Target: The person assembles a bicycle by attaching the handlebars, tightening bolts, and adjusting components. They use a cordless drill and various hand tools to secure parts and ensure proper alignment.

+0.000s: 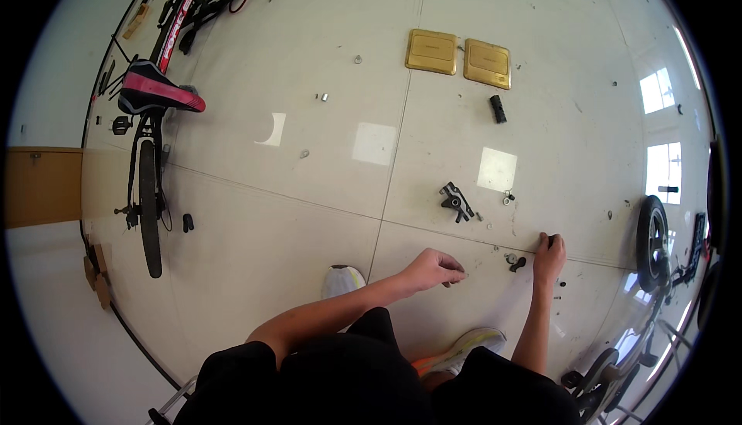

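Note:
My left hand (434, 269) hovers over the floor at the centre, thumb and fingertips pinched together. Whatever may be between them is too small to make out. To its right, my right hand (551, 255) is closed with its fingertips round a small black part, mostly hidden by the fingers. Between the two hands lie a small black lever-like piece (518, 265) and a round metal piece (510, 258), nearer to my right hand. Farther off rests what looks like a black bicycle brake caliper (456, 203), with small metal bits (508, 198) to its right.
A bicycle with a pink and black saddle (158, 88) stands at the left. At the right are a wheel (654, 241) and other bike parts. Two brass floor covers (431, 51) and a black cylinder (498, 109) lie ahead on the tiles. My shoes (342, 281) are close below.

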The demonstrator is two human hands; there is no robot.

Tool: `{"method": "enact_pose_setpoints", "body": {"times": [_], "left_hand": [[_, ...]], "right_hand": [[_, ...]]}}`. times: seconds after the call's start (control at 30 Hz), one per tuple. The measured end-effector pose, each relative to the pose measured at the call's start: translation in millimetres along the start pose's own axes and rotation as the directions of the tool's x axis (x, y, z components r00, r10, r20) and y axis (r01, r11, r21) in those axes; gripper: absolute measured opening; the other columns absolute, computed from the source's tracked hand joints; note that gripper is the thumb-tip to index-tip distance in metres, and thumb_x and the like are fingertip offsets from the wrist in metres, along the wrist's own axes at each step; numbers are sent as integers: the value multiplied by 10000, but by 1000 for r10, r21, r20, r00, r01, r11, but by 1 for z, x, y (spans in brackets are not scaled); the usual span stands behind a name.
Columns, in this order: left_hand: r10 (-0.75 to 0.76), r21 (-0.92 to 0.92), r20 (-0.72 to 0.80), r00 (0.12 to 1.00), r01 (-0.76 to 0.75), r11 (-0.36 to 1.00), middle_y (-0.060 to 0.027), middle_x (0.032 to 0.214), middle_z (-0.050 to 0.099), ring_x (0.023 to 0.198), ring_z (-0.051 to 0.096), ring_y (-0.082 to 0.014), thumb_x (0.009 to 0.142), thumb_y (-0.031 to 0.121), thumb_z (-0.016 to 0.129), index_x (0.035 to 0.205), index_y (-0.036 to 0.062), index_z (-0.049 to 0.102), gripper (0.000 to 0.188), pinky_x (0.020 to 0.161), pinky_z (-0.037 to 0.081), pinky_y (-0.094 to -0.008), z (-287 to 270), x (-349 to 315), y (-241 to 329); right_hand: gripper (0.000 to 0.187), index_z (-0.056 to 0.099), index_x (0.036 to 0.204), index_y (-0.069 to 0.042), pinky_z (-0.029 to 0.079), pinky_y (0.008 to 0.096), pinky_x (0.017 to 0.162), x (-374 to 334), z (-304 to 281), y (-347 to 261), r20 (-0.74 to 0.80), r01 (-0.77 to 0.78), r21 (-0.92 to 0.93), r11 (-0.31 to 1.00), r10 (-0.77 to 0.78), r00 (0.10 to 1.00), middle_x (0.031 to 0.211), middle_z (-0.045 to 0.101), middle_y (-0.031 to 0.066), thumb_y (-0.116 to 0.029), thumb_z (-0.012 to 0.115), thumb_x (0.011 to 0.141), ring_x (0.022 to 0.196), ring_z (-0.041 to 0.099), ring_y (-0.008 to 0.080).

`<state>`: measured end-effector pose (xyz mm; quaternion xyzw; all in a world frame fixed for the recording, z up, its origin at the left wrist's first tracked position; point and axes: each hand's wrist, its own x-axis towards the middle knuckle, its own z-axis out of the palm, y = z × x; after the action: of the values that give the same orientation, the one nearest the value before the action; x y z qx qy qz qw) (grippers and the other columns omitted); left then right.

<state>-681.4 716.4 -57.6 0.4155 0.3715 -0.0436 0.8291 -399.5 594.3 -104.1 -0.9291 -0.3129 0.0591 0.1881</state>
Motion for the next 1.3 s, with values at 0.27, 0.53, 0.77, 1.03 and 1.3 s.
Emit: {"method": "enact_pose_setpoints", "body": {"times": [0.27, 0.53, 0.77, 1.03, 1.3], "left_hand": [[20, 3, -97, 995, -20, 1000, -65, 808, 678, 748, 622, -111, 831, 115, 696, 944, -23, 692, 178, 721, 512, -247, -19, 6, 4], [-10, -475, -213, 977, -94, 875, -95, 900, 665, 800, 652, -174, 867, 100, 658, 1001, -44, 642, 198, 794, 548, -307, -42, 2, 33], [286, 49, -828, 482, -446, 894, -109, 967, 675, 898, 635, -157, 841, 84, 680, 1035, -56, 643, 242, 842, 492, -256, -162, -13, 59], [467, 401, -874, 137, -340, 851, -82, 911, 676, 845, 619, -119, 840, 67, 684, 979, -67, 668, 193, 784, 485, -233, -270, -36, 34], [635, 638, -723, 271, -92, 765, -89, 880, 680, 830, 626, -154, 808, 99, 698, 957, -61, 666, 221, 797, 484, -272, -218, -2, 38]], "right_hand": [[225, 579, 901, 18, 451, 405, 637, 2, 3, 11, -27, -45, 131, 990, 49, 998, 763, 630, 162, -203, 619, 882, 685, 587, 316], [238, 576, 1082, 20, 471, 293, 648, -31, -47, -63, 25, -206, 392, 897, 213, 977, 808, 625, 73, -91, 598, 873, 695, 562, 138], [272, 574, 1095, 12, 498, 285, 654, -82, -26, -125, 260, 17, 537, 844, -185, 948, 821, 638, 99, 12, 620, 826, 700, 610, 160], [198, 563, 1015, -1, 511, 357, 650, -108, -8, -170, 501, 45, 558, 829, -379, 778, 902, 613, 139, -9, 598, 820, 724, 628, 268], [212, 572, 1009, -3, 498, 428, 697, -102, -9, -154, 590, 56, 471, 880, -361, 722, 899, 615, 174, -70, 604, 811, 782, 618, 344]]}}
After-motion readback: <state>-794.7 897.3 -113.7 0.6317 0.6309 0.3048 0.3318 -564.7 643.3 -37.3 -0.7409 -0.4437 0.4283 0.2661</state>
